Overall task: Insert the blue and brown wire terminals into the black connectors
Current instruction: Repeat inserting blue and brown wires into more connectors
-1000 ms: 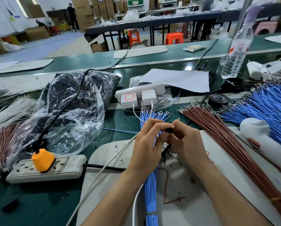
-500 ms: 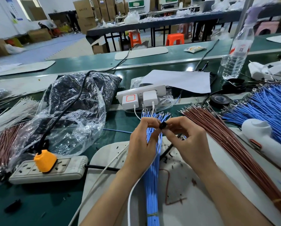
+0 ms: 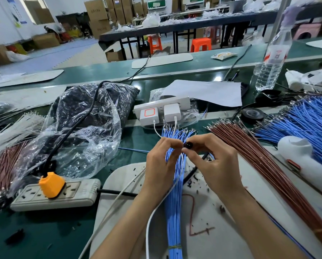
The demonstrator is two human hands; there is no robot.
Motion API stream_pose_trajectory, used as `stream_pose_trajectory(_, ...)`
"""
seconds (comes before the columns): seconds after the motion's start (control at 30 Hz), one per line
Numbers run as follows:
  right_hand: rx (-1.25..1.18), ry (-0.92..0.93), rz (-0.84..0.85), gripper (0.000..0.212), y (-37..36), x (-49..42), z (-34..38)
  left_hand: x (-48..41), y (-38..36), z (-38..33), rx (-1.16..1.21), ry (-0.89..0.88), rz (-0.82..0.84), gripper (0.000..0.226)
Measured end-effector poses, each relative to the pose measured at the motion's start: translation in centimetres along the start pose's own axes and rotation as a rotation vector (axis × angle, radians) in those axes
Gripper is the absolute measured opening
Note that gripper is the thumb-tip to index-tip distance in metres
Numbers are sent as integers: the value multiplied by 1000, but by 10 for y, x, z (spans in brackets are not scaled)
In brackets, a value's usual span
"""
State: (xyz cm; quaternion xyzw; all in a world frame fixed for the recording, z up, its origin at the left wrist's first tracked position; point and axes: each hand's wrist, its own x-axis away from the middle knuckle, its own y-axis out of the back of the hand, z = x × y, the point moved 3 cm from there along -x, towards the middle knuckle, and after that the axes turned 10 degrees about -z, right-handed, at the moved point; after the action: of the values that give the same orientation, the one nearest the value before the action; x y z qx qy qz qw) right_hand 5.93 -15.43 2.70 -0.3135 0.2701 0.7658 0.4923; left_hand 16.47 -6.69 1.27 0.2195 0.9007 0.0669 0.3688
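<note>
At my table (image 3: pixel 44 230), my right hand (image 3: pixel 216 169) pinches a small black connector (image 3: pixel 188 145) between thumb and forefinger, raised above the fanned tips of the blue wires (image 3: pixel 174 212). The fingers of my left hand (image 3: pixel 162 165) curl in close, their tips meeting the connector; I cannot tell whether they grip a wire end. The blue bundle runs toward me across a white mat (image 3: pixel 222 230). The brown wires (image 3: pixel 259 165) lie just to the right, a grey power strip (image 3: pixel 63 195) to the left.
</note>
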Motion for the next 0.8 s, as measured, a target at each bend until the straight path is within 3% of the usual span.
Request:
stream_pose_trajectory(0.27,-11,-36,33,15,-3,2,-5,2,0,-2,69,76,18,23)
stream_pose_trajectory(0.4,-9,-32,21,15,-3,2,-4,3,-2,1,85,124,37,18)
stream_pose_trajectory(0.53,13,-3,12,15,-2,2,-2,3,-2,2,103,122,54,12)
stream_pose_trajectory(0.8,43,139,-40,5,-1,0,14,2,-3,7,32,138,52,21)
